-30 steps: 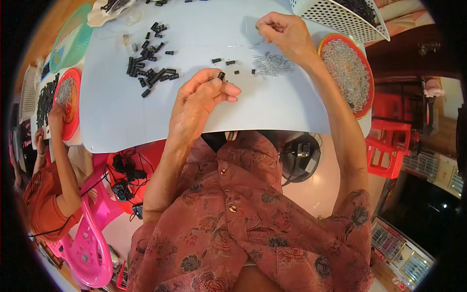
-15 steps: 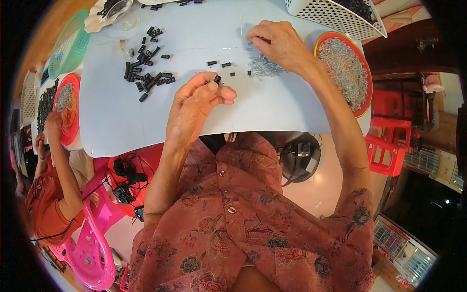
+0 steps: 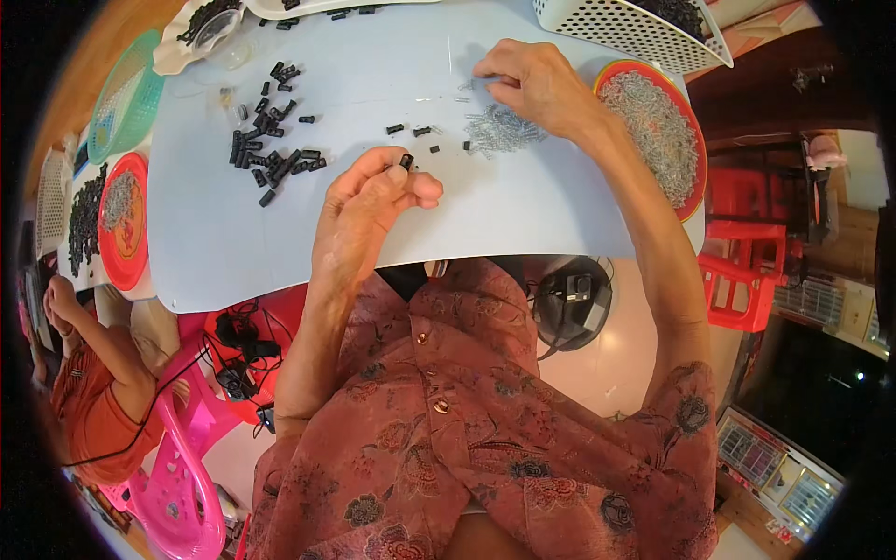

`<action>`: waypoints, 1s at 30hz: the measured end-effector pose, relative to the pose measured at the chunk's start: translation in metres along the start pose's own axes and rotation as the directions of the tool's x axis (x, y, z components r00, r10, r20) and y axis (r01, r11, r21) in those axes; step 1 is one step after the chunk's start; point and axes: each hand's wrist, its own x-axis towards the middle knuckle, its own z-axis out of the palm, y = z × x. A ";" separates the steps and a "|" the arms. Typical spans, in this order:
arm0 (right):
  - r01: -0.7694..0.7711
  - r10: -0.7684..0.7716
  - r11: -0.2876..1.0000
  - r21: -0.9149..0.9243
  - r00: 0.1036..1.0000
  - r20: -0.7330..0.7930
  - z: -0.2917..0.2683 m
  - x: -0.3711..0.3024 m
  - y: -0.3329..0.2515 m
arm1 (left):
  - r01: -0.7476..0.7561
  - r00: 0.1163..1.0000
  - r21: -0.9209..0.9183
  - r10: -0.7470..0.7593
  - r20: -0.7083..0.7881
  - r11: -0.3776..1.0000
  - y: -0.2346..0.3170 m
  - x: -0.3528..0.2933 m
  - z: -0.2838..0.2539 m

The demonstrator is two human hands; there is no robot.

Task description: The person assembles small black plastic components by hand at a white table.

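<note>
Raised over the near table edge, my left hand (image 3: 359, 219) pinches a small black tube-shaped plastic part (image 3: 406, 161) between thumb and forefinger, its other fingers curled. My right hand (image 3: 541, 89) is lowered over the table beyond a pile of fine silvery metal pieces (image 3: 504, 131), which look like small springs or pins. Its fingers are bent close to the thumb, and whatever they hold is too small to make out. Between the hands lie a few loose black parts (image 3: 422, 131). A larger scatter of black parts (image 3: 271, 140) covers the table's left side.
A red, yellow-rimmed plate (image 3: 649, 131) of metal pieces stands right of my right forearm. Beyond it is a white perforated basket (image 3: 635, 33) with black parts. A green basket (image 3: 121, 98) and a red plate (image 3: 126, 219) are at left, near a seated person (image 3: 107, 392) in orange.
The view has shifted slightly. Both of my hands keep nearly the same places, the left still on the black part. At left, the other person's hand has drawn back from the red plate.
</note>
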 end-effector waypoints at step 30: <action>-0.098 0.110 0.981 -0.166 0.992 0.064 0.003 0.005 -0.013 | 0.013 1.000 -0.015 -0.013 0.005 1.000 -0.004 0.001 -0.004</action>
